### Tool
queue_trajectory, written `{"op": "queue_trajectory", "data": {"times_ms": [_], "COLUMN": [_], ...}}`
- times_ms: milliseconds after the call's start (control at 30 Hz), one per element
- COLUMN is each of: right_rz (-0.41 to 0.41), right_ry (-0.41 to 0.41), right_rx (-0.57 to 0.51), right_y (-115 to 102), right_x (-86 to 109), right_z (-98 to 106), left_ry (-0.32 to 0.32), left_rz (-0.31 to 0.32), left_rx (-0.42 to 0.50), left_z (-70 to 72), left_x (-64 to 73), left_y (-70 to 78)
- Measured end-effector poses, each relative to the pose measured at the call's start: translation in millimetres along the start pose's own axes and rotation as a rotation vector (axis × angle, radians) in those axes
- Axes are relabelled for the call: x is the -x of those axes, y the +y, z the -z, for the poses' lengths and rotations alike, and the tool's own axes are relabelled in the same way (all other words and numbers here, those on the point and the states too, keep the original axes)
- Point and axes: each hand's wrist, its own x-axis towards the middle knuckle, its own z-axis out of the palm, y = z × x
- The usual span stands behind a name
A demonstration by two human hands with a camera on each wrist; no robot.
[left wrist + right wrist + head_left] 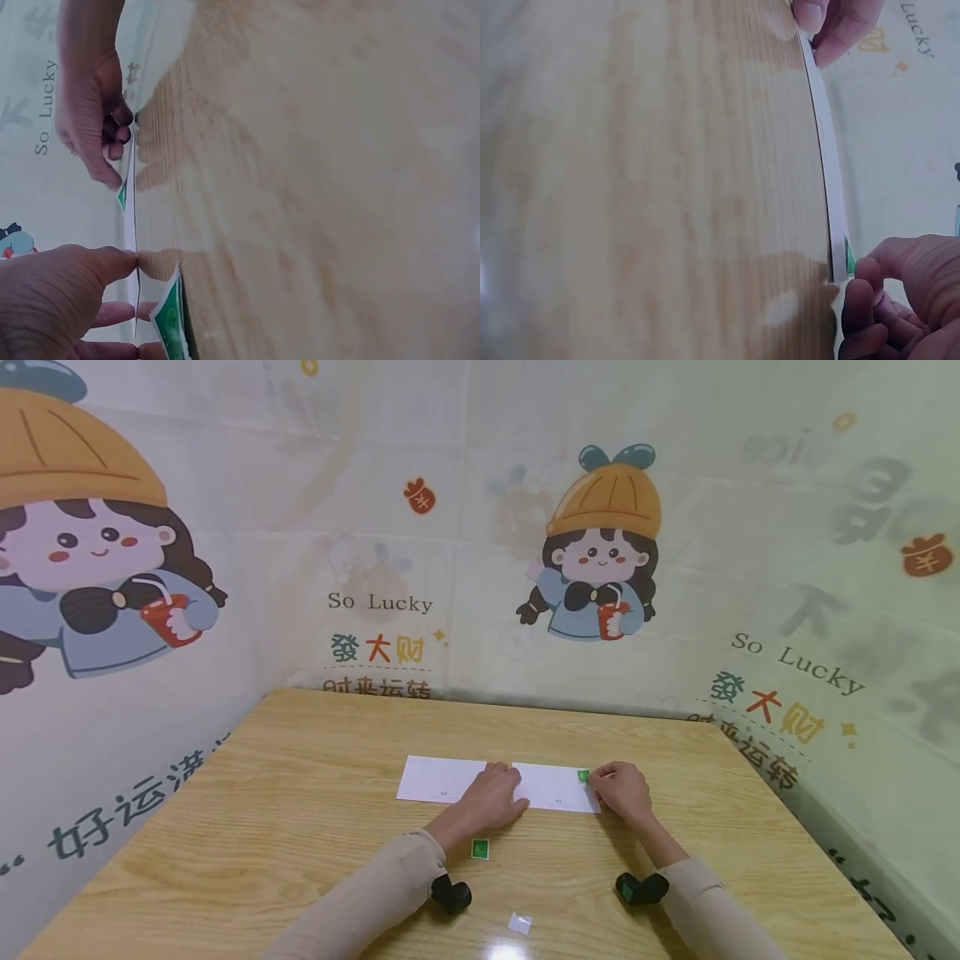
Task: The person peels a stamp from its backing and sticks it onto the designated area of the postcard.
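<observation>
Green stamp lies right of centre in the head view, at the upper right corner of the right white card; the right hand is just beyond it toward the right of the frame, thumb and forefinger pinching its outer edge, the other fingers curled; the left hand is near the middle of the frame, well apart from that stamp, its fingers loosely extended over the neighbouring ends of the two cards and its thumb touching the near edge of the right one; the left white card reaches out toward the left of the frame, partly covered by that hand; a second green stamp lies below the left hand, lower centre of the frame, touched by neither hand; a white scrap lies further down, near the bottom edge; everything rests on a wood-grain table; a black device shows at the left cuff, another at the right; printed cloth fills the upper part of the frame.
</observation>
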Motion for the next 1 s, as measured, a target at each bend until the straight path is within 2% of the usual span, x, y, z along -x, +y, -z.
{"op": "queue_trajectory", "data": {"times_ms": [133,233,400,533,733,1000], "right_rz": [0.076,0.165,0.312,0.383,0.454,0.466], "right_ry": [0.036,0.060,0.010,-0.044,-0.087,-0.173], "right_rx": [0.048,0.145,0.368,0.496,0.607,0.639], "right_y": [-4,-10,-22,-29,-27,-23], "right_x": [2.3,6.5,18.3,25.8,33.5,36.5], "right_z": [3,7,12,11,6,2], "left_ry": [0.002,0.005,0.009,0.008,0.010,0.004], "left_rz": [0.000,0.000,-0.002,-0.003,-0.004,0.006], "left_rx": [0.005,0.003,-0.006,-0.010,-0.008,-0.005], "left_z": [0.3,0.2,-0.4,0.3,-1.2,-3.7], "left_x": [0.7,0.6,-0.6,-0.4,1.3,0.3], "left_y": [-0.1,-0.7,-1.9,-1.5,-2.3,-2.6]}}
